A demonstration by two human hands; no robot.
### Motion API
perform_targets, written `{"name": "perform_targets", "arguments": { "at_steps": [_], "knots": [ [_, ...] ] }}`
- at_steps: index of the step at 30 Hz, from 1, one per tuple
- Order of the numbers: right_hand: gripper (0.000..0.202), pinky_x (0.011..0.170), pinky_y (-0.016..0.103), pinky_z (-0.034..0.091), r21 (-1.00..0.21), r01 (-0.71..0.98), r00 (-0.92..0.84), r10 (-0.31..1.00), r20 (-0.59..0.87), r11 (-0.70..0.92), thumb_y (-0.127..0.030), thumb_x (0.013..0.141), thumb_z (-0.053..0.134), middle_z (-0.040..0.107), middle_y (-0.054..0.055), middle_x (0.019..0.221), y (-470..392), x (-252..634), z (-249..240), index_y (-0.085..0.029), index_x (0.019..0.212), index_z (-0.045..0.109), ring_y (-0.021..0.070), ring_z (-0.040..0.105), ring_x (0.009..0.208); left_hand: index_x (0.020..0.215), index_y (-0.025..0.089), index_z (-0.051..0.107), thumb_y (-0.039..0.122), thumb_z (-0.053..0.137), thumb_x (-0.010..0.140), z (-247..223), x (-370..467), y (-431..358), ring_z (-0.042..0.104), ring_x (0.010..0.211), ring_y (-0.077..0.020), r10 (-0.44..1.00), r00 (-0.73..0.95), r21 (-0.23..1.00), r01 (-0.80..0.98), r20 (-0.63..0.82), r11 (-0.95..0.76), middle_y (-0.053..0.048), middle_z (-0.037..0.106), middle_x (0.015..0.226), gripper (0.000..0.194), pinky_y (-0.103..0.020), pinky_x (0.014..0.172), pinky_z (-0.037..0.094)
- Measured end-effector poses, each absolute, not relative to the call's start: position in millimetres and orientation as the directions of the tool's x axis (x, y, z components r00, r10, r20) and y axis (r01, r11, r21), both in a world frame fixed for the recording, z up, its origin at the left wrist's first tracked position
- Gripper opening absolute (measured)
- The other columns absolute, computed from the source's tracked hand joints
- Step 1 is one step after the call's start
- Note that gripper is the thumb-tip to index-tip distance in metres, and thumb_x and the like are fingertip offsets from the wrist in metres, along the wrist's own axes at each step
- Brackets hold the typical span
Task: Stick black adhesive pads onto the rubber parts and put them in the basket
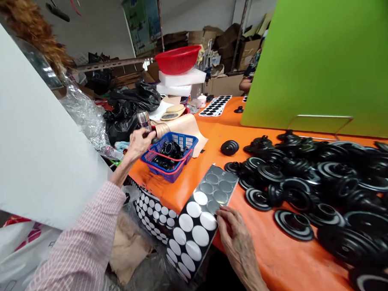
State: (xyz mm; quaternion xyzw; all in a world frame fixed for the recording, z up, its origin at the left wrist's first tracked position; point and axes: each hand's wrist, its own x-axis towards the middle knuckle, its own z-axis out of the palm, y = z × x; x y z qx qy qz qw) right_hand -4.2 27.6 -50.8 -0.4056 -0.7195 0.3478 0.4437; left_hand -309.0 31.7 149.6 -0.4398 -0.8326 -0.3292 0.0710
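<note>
The sheet (194, 250) slants lengthwise off the worktop (181, 189), its long edge at the right hand's (238, 242) bent fingers; the left hand (137, 143) is farther, beside the basket (172, 176). I can't tell whether either grips anything.

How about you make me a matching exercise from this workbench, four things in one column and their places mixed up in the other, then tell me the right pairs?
Things:
1. Red basin
2. Blue basket
3. Right hand
4. Green panel

Places:
A. At the edge of the sheet with rows of circles
B. Behind the big heap of black pieces
C. On top of the white blocks
D. On the orange surface, near the left hand

Right pairs: 1-C, 2-D, 3-A, 4-B
</note>
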Motion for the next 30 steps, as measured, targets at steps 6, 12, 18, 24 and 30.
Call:
{"name": "perform_targets", "arguments": {
  "at_steps": [6,12,18,24,30],
  "knots": [
    [0.017,0.091,0.044,0.051,-0.861,0.246,-0.260,0.886,0.384,0.445,-0.026,0.090,0.046,0.066,0.012,0.105,18.1,-1.3,-40.9,-0.019,0.091,0.062,0.0228,0.063,0.101,0.095,0.016,0.068,0.048,0.052,0.082,113.5,-226.9,18.5,0.061,0.085,-0.0215,0.938,-0.302,0.671,0.733,0.170,0.114,-0.007,0.069,0.090,0.038,-0.032,0.079,0.044],
    [0.021,0.092,0.046,0.052,-0.815,0.272,-0.242,0.856,0.457,0.512,-0.022,0.089,0.046,0.065,0.015,0.113,14.5,-5.1,-51.3,-0.018,0.099,0.063,0.0250,0.062,0.106,0.113,0.014,0.058,0.036,0.075,0.060,23.0,-180.2,-0.6,0.057,0.097,-0.0270,0.853,-0.458,0.772,0.436,-0.252,0.462,-0.010,0.064,0.097,0.060,-0.037,0.086,0.041],
    [0.025,0.095,0.047,0.051,-0.837,0.294,-0.213,0.885,0.413,0.461,-0.023,0.087,0.047,0.063,0.016,0.117,13.0,-8.3,-48.2,-0.017,0.107,0.062,0.0260,0.060,0.111,0.081,0.013,0.064,0.038,0.077,0.055,18.3,-179.7,19.9,0.057,0.069,-0.0178,0.888,-0.188,0.880,0.155,-0.420,0.449,-0.003,0.062,0.071,0.038,-0.029,0.066,0.043],
    [0.027,0.094,0.046,0.050,-0.867,0.302,-0.156,0.918,0.365,0.396,-0.031,0.089,0.050,0.063,0.014,0.113,14.9,-13.2,-41.5,-0.017,0.109,0.060,0.0251,0.059,0.107,0.103,0.015,0.063,0.032,0.076,0.059,12.5,-170.4,15.0,0.062,0.084,-0.0172,0.940,0.014,0.929,-0.145,-0.342,0.340,-0.006,0.069,0.092,0.050,-0.031,0.083,0.046],
    [0.022,0.084,0.043,0.051,-0.882,0.318,-0.115,0.938,0.327,0.347,-0.036,0.086,0.054,0.064,0.011,0.097,18.0,-19.5,-38.5,-0.018,0.098,0.060,0.0246,0.059,0.094,0.118,0.016,0.059,0.022,0.076,0.062,3.5,-172.2,15.6,0.063,0.092,-0.0185,0.958,0.059,0.916,-0.279,-0.282,0.287,-0.007,0.069,0.100,0.059,-0.030,0.086,0.045]
  ]
}}
